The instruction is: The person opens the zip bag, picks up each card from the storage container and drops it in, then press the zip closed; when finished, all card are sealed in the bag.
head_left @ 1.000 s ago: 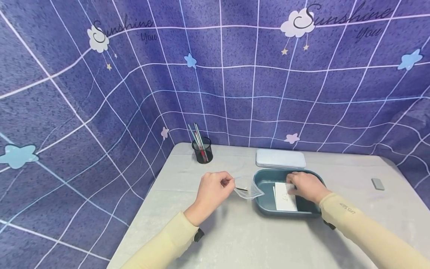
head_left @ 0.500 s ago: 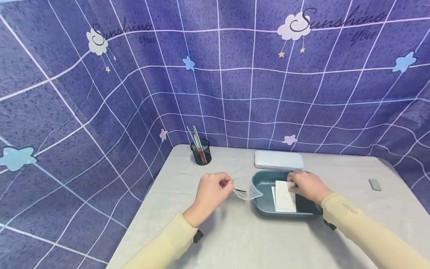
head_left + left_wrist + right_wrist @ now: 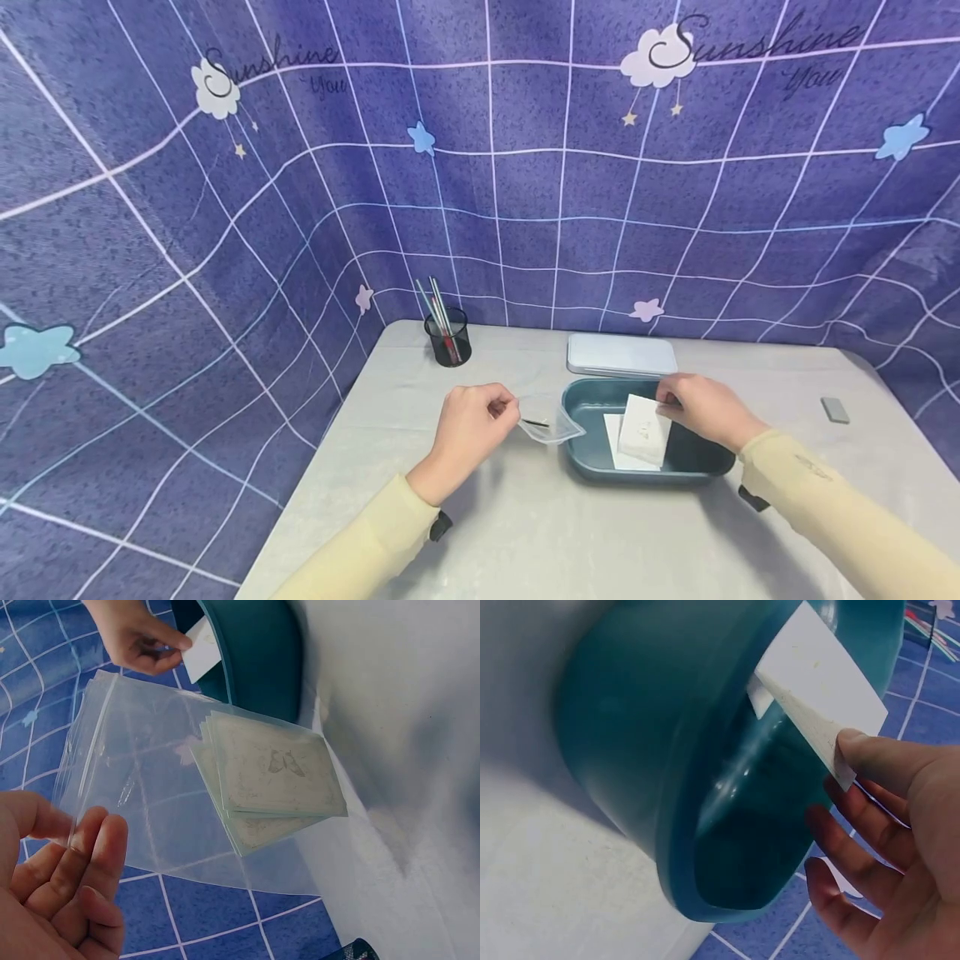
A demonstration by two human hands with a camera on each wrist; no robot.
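My left hand (image 3: pixel 476 425) pinches the edge of a clear zip bag (image 3: pixel 142 780) between thumb and fingers. Inside the bag lie several pale cards (image 3: pixel 281 772), the top one printed with a butterfly. With thumb and fingers, my right hand (image 3: pixel 705 408) grips one edge of a thick stack of white cards (image 3: pixel 817 675), tilted over the teal basin (image 3: pixel 645 477). Another white card (image 3: pixel 613 433) lies in the basin, partly hidden under the stack. The bag's right corner comes close to the basin's left rim.
A light blue case (image 3: pixel 621 355) lies behind the basin. At the back left stands a black mesh cup (image 3: pixel 450 343) with several pens or sticks. A small grey block (image 3: pixel 835 410) is at the right. A patterned purple curtain (image 3: pixel 525 183) hangs behind the table.
My right hand has drawn back to the right and lifted the stack of cards, which is now tilted and uncovers more of the card beneath. The left hand keeps the bag in nearly the same place.
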